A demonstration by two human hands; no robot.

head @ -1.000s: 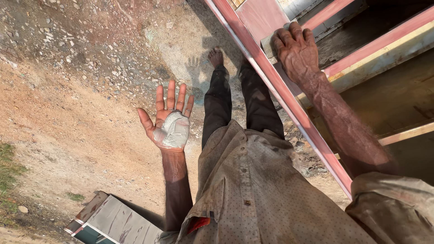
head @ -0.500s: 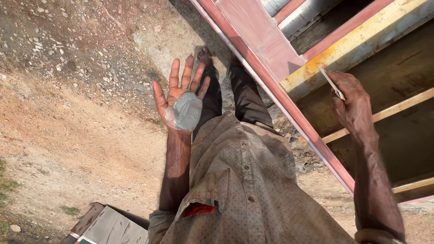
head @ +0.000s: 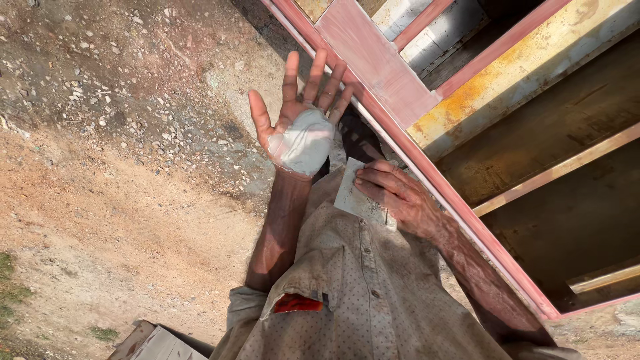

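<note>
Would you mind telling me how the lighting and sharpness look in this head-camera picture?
Head view: hard sunlight from one side, washing out the pale putty in the left hand; the inside of the pink-framed cabinet lies in deep shadow; the right hand with its pale sheet is sharp, with little blur; the gravel ground looks crisp.

Left hand (head: 298, 123) raised, palm up, fingers spread; right hand (head: 393, 197) pressed flat against chest.
</note>
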